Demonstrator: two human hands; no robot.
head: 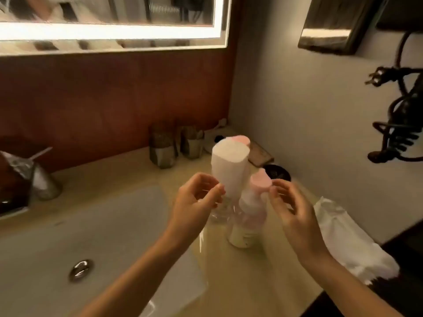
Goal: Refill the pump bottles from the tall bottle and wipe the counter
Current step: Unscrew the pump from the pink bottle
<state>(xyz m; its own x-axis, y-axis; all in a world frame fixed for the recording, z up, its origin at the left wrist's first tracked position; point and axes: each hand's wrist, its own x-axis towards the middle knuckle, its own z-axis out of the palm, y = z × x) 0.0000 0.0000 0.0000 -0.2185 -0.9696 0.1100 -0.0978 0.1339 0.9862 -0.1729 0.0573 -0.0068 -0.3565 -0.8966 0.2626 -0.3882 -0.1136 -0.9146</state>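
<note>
Counter (240,282) carries tall bottle (230,170), pump bottle (246,234), cups (162,147), white cloth (350,243).

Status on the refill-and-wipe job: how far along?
Nothing visibly done: the tall white bottle stands upright among the pump bottles. Left hand and right hand hover beside them, apparently gripping nothing. Refilling and wiping remain; the white cloth lies untouched on the counter.

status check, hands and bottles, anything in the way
Left hand and right hand loosely curled, holding nothing, flanking the bottles. Tall bottle upright beside pink-capped pump bottle. Cloth lies at right, nothing blocking.
</note>
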